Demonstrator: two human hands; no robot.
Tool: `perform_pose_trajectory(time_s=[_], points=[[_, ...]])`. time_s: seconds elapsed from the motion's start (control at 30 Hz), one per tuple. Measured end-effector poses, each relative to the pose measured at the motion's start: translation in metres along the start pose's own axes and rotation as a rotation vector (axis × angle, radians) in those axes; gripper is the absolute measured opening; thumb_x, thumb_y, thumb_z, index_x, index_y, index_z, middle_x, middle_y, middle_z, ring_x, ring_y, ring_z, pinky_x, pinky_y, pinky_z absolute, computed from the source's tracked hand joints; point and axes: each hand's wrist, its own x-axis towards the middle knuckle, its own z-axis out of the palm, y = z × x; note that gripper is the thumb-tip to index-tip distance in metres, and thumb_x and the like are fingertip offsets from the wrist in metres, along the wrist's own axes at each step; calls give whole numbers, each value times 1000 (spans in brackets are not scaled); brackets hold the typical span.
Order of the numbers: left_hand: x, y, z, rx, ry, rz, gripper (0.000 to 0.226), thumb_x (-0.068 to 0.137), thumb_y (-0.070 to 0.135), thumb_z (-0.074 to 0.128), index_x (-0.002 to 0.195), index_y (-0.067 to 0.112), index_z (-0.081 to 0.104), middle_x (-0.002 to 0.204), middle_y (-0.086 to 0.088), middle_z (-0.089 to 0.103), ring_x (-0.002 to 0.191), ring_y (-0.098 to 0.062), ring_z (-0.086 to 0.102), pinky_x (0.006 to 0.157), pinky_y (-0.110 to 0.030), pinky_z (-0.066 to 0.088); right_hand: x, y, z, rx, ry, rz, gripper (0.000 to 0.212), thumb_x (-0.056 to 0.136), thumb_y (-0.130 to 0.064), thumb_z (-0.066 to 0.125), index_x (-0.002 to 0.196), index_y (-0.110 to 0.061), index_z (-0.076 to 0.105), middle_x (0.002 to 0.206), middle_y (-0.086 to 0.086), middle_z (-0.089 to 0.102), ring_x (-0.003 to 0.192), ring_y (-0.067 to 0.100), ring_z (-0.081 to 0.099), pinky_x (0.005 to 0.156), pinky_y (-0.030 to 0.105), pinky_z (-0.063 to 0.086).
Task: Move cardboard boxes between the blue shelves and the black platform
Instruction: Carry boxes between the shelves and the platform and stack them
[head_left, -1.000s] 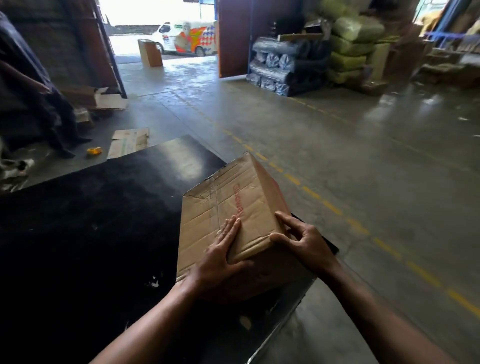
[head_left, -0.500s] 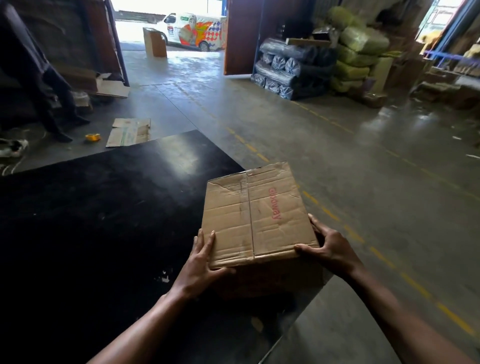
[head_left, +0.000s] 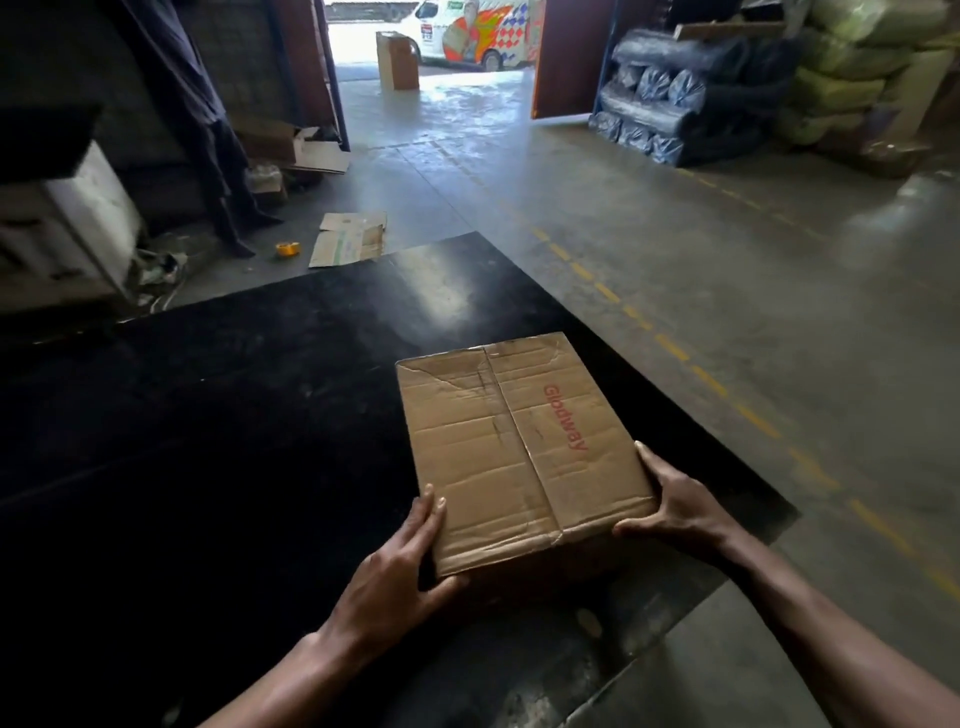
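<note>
Gripping the cardboard box (head_left: 519, 452) by its near corners, left hand (head_left: 400, 566) and right hand (head_left: 675, 512) risk shoving it off the black platform (head_left: 234, 415), whose right edge lies close.

This is a warehouse or goods depot. A bare concrete floor (head_left: 727, 312) carries a dashed yellow lane line (head_left: 672, 348) running from the centre to the lower right. Plastic-wrapped rolls (head_left: 660, 98) and bulging green sacks (head_left: 852, 67) are stacked at upper right. At top centre a wide doorway (head_left: 441, 98) opens onto a van (head_left: 478, 31) outside. Flattened cardboard (head_left: 348, 241) lies on the floor beyond a black platform (head_left: 234, 415) bearing a cardboard box (head_left: 514, 447).
</note>
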Motion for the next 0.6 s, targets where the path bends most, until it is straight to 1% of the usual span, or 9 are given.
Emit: perform_pose_trajectory(time_s=[0.03,0.1,0.17,0.2,0.27,0.33,0.37,0.5,0.6], points=[[-1,-6,-5,44,-30,54,94,80,69,59,154,31,15,162,18,3,146,6,8,117,-17,20,2,2,-3,-21,14,-22,123,57,-39,92,154,-13,21,157,2,31,142,13,32,114,18,20],[7,-19,-17,171,-61,212,86,85,71,54,153,25,28,161,11,21,148,0,13,118,-27,26,5,8,-7,-59,74,-44,108,64,-36,89,152,-12,31,157,2,31,143,12,31,114,18,18],[27,-28,-25,286,-83,326,84,87,73,49,150,18,37,156,2,36,148,-9,21,117,-30,28,1,11,-5,-93,178,-67,92,70,-35,86,147,-11,41,155,3,37,141,13,35,114,21,22],[40,-31,-27,319,-92,343,87,87,75,45,149,15,37,155,-2,37,148,-13,22,118,-30,26,-2,11,-1,-103,230,-78,85,72,-35,84,144,-11,46,153,3,40,140,15,37,114,23,24],[65,-32,-26,352,-105,345,97,82,81,38,150,13,30,157,-5,31,149,-17,20,120,-32,22,-11,10,9,-111,291,-93,77,76,-38,81,141,-10,50,151,3,44,142,17,36,115,24,22],[83,-27,-18,355,-137,324,105,76,87,36,152,16,22,159,-2,22,149,-18,15,121,-35,20,-20,8,16,-107,306,-86,80,76,-46,78,142,-10,49,151,3,43,145,18,29,115,21,16],[88,-21,-12,344,-133,310,107,75,89,35,152,16,23,159,-1,22,149,-17,14,121,-37,20,-24,5,18,-102,304,-82,84,76,-51,76,143,-10,48,152,3,41,145,17,28,115,20,15],[91,25,33,334,0,241,104,72,85,44,147,12,44,154,-4,38,144,-19,31,116,-42,32,-40,-10,29,-10,236,-70,98,70,-62,73,147,-10,41,157,1,33,144,10,28,116,17,18],[99,54,61,283,75,200,93,73,77,48,142,15,52,150,-2,45,141,-17,39,115,-39,34,-45,-18,41,19,244,-54,115,63,-71,69,150,-6,33,160,5,26,148,13,20,119,21,14]])
